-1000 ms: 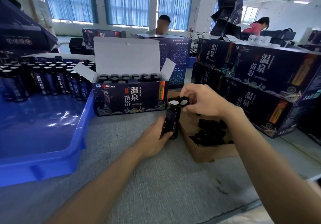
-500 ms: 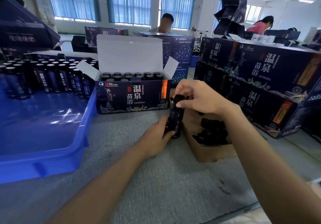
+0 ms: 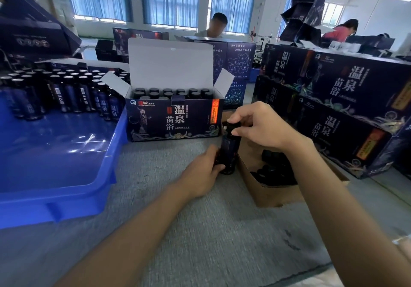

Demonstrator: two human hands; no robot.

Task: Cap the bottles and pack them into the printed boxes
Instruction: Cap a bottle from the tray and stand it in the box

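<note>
On the grey bench (image 3: 178, 231), just in front of the open box (image 3: 173, 119) it should go in, the left hand (image 3: 200, 175) grips the bottle (image 3: 229, 153) low to steady it while the right hand (image 3: 260, 128) pinches the cap (image 3: 233, 126) on top, likely twisting it tight.

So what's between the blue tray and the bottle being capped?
Head view: only bare grey mat between tray and bottle, apart from the left hand gripping the bottle.

Blue tray (image 3: 73, 200) on grey table (image 3: 233, 231) (felt-covered, perhaps).
</note>
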